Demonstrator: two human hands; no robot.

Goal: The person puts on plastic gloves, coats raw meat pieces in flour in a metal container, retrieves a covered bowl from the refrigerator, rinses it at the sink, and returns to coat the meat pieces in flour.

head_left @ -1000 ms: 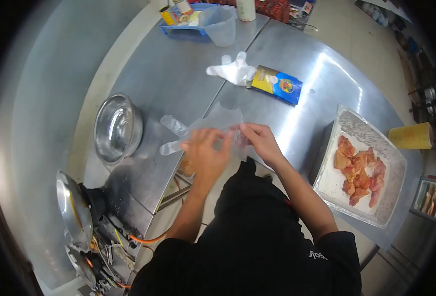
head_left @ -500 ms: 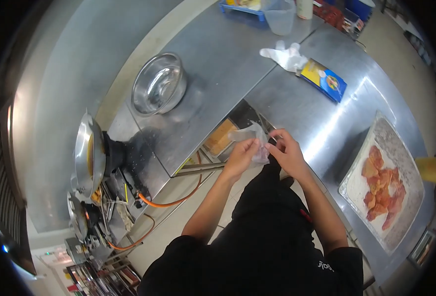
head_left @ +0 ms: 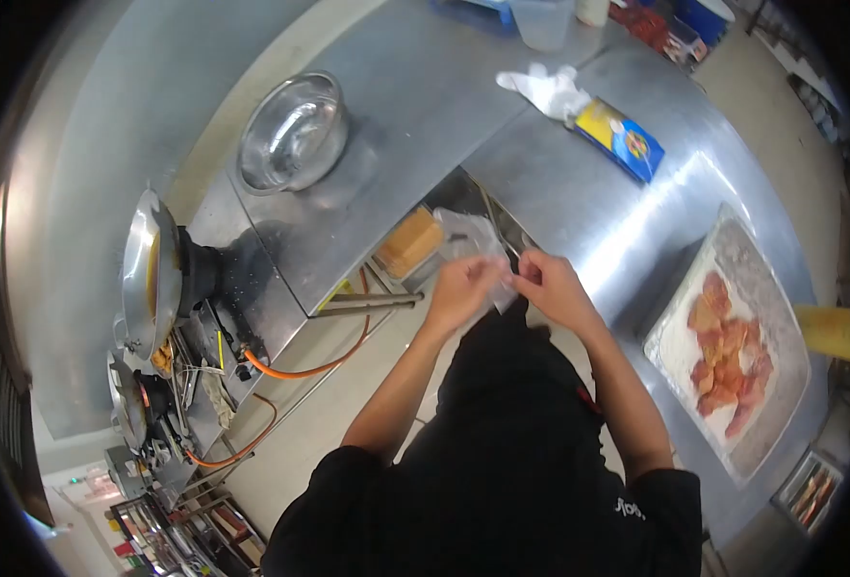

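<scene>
A thin, see-through plastic glove (head_left: 473, 231) hangs between my hands in front of my waist, its film crumpled and partly hidden by my fingers. My left hand (head_left: 465, 296) pinches it from the left. Close beside, almost fingertip to fingertip, my right hand (head_left: 558, 293) is closed with thumb and fingers pressed together at the glove's edge. Ahead on the steel table (head_left: 540, 178) lies a blue and yellow box (head_left: 620, 139), with white plastic gloves (head_left: 547, 93) spilling from its far end.
To the right, a metal tray (head_left: 660, 348) holds white powder and raw meat pieces (head_left: 731, 354). A steel bowl (head_left: 292, 133) stands on the left counter. Further left is a wok (head_left: 148, 274) on a burner, with an orange hose (head_left: 300, 373) below. A clear plastic jug (head_left: 542, 24) stands at the back.
The view has shifted, so the table things sit slightly further up and left. Both hands stay on the glove, my fingertips closer together, and more film spreads out beyond my left hand.
</scene>
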